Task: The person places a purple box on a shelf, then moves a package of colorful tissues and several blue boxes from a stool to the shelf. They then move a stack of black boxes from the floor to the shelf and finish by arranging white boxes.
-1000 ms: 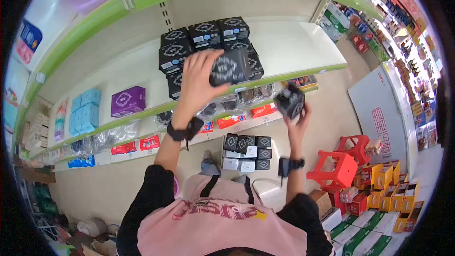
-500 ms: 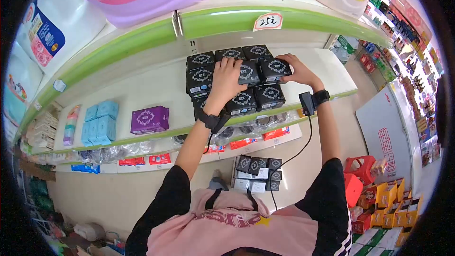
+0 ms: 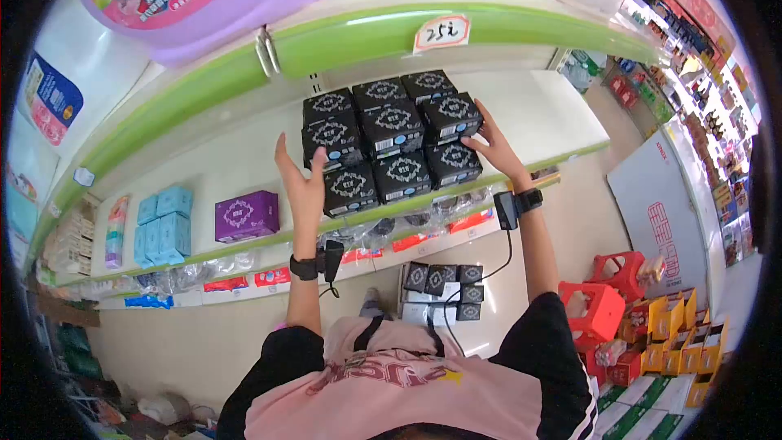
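Several black packs [image 3: 394, 124] with silver ornament print stand stacked in rows on the white shelf, in the middle of the view. At the left side of the stack my left hand [image 3: 303, 183] is open, its fingers apart and its thumb close to a front pack. My right hand [image 3: 498, 149] lies along the right side of the stack, fingers spread, touching or almost touching the upper right black pack [image 3: 453, 116]. Neither hand has its fingers wrapped round a pack.
A purple pack [image 3: 246, 216] and light blue packs [image 3: 169, 232] stand farther left on the shelf. Above is a green shelf edge [image 3: 350, 39] bearing large detergent jugs [image 3: 212, 0]. On the floor are more packs [image 3: 442, 279] and red stools [image 3: 593, 310].
My left hand has left the top of the packs and moved to their left side, opening. My right hand stays at the right side. The packs now line up more evenly.
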Demonstrator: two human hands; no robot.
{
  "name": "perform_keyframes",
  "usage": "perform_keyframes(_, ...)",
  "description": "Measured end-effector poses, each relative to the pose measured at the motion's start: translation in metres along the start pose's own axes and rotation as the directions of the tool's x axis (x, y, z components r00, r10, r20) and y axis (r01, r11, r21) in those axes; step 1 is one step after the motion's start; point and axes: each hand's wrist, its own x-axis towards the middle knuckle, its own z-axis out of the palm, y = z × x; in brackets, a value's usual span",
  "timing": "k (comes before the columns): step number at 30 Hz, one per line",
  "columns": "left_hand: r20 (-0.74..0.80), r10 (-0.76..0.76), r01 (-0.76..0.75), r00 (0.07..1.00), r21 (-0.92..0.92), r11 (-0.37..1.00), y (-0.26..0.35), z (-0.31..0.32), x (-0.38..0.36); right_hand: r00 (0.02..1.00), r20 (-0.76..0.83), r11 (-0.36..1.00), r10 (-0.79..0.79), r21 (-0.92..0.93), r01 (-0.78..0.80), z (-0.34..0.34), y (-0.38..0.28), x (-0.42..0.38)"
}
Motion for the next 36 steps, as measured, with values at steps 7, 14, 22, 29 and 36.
perform_keyframes(7, 0.235, -0.218, 0.278, 0.947, -0.266, 0.923, -0.041, 0.018, -0.015, 0.988, -0.139, 0.991, 0.06, 0.125, -0.042, 0.022, 0.006, 0.001)
perform_keyframes(14, 0.212, -0.214, 0.267, 0.954, -0.266, 0.926, -0.051, 0.023, -0.017, 0.969, -0.244, 0.999, 0.024, 0.029, -0.018, 0.035, -0.005, 0.004)
perform_keyframes(22, 0.251, -0.181, 0.261, 0.951, -0.332, 0.907, -0.034, 0.018, -0.018, 0.961, -0.273, 0.998, 0.038, -0.034, -0.049, 0.043, -0.002, 0.005)
perform_keyframes(29, 0.226, -0.206, 0.274, 0.952, -0.327, 0.905, -0.051, 0.024, -0.02, 0.961, -0.275, 0.997, 0.016, -0.066, -0.036, 0.044, -0.004, 0.006)
perform_keyframes(36, 0.26, -0.189, 0.271, 0.947, -0.332, 0.903, -0.042, 0.022, -0.018, 0.961, -0.275, 0.993, 0.045, -0.089, -0.072, 0.045, -0.006, 0.004)
